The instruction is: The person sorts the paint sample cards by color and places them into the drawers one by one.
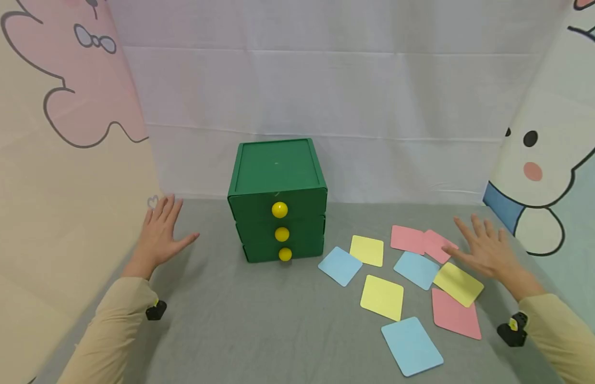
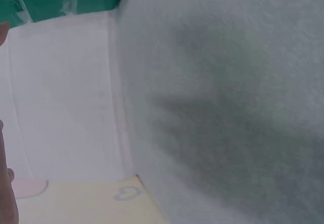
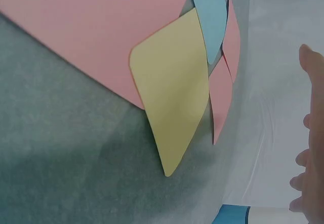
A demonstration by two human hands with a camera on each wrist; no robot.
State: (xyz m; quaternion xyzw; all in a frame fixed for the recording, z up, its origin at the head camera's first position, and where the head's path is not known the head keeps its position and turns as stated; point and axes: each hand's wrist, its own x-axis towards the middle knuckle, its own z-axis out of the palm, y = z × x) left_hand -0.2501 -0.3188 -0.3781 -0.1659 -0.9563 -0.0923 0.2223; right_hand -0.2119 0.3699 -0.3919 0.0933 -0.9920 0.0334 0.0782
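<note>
My left hand (image 1: pixel 158 234) is spread over the left side of the table, palm down, with nothing in it. Its shadow falls on the cloth beneath, and its edge shows in the left wrist view. To its right stands a green box of three drawers (image 1: pixel 277 165) with yellow knobs (image 1: pixel 279 209), all drawers closed. My right hand (image 1: pixel 489 253), fingers spread and holding nothing, hovers at the right beside the cards. Nearest to it are a yellow card (image 1: pixel 458 285), a pink card (image 1: pixel 439 246) and another pink card (image 1: pixel 455 314) partly under the yellow one.
More cards lie right of the box: blue ones (image 1: pixel 340 266), yellow ones (image 1: pixel 381 297) and a pink one (image 1: pixel 406 239), some overlapping. Grey cloth (image 1: pixel 259 325) covers the table. A white curtain (image 1: pixel 374 96) hangs behind, with printed cartoon panels (image 1: pixel 81 176) on both sides.
</note>
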